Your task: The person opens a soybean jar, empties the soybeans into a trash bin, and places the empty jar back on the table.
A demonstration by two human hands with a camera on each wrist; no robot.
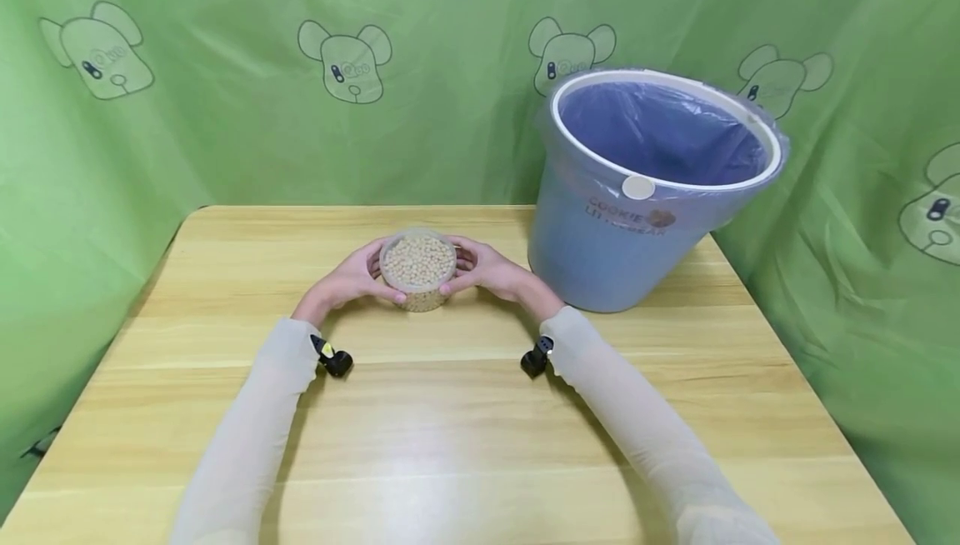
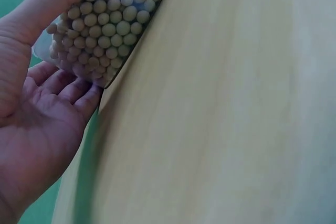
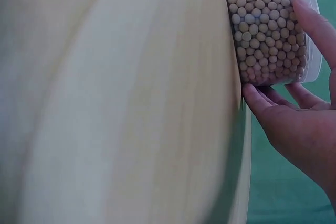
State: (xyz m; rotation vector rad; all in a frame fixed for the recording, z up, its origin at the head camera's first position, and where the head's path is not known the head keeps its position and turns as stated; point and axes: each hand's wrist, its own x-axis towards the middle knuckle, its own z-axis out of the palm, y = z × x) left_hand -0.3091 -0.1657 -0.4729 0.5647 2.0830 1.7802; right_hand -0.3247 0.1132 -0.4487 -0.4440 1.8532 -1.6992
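Both sets of fingers curled round a clear tub of soybeans (image 1: 417, 271), the left hand (image 1: 351, 279) cupping its one side with the thumb over the rim, the right hand (image 1: 487, 268) pinching the other. The tub stood on the wooden table (image 1: 465, 412), filled to the brim, with no lid visible. Tilted or squeezed unevenly, it would likely have spilled beans across the table, where they would roll. The blue lined bin (image 1: 645, 187) stood just beside the right forearm, and a swung elbow could have knocked it.

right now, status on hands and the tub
Left hand and right hand both grip bean tub. Tub on table. Lined bin close right.
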